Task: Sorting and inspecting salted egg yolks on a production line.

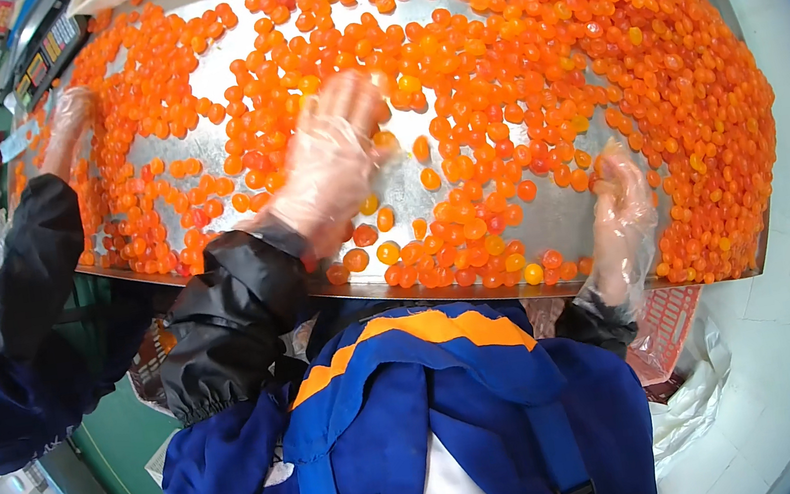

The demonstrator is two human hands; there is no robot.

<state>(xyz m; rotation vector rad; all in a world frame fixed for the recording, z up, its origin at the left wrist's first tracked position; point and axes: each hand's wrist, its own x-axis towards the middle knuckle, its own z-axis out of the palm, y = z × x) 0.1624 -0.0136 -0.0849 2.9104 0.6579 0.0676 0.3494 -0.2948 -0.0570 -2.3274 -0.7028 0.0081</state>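
Small glossy orange fruits (518,118), round and sticky-looking, lie across a shiny metal tray table (407,185); I cannot tell their exact kind. My left hand (327,160), in a thin clear plastic glove, is over the middle of the table with fingers stretched out, their tips smeared by motion. A few loose fruits lie right beside it. Near the front right, my right hand (624,210), gloved the same way, has its fingers curled together at the edge of the fruits. Whatever it may hold is hidden by the fingers.
A co-worker's gloved hand (69,121) reaches among the fruits at the left. Fruits are heaped thickest along the right side. A dark device with a keypad (50,58) stands at the far left corner. Below the front edge is a red plastic basket (668,335).
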